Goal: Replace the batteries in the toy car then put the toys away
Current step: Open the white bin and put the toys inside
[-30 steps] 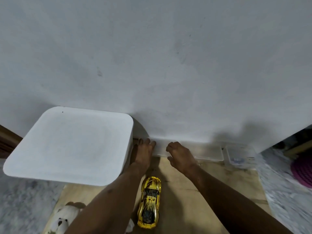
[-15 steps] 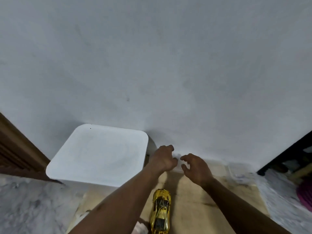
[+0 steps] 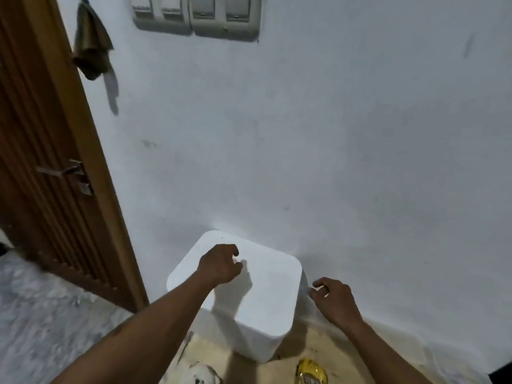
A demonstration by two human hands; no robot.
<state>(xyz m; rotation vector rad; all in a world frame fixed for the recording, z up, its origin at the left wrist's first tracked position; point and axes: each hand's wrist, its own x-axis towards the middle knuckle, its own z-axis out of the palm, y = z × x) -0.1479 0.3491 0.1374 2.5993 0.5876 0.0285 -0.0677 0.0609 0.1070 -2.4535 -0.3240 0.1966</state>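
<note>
The yellow toy car point(image 3: 311, 372) lies on the wooden floor at the bottom edge, only its front showing. A white plush toy point(image 3: 202, 376) peeks in at the bottom, left of the car. A white lidded box point(image 3: 266, 297) stands against the wall. My left hand point(image 3: 220, 263) hovers over the box's lid, fingers curled and thumb near forefinger. My right hand point(image 3: 333, 299) is beside the box's right edge, thumb and forefinger pinched together. Whether either hand holds something small is hidden by the fingers.
A brown wooden door point(image 3: 41, 162) with a metal handle point(image 3: 62, 170) stands at the left. A cloth point(image 3: 91, 48) hangs on its frame. Wall switches point(image 3: 196, 15) sit high on the white wall. Grey marble floor point(image 3: 41, 314) lies at the lower left.
Both hands rose from the flat tray at the wall's foot. The left moved over the white box, the right beside it. The view tilted up, so the door and switches now show.
</note>
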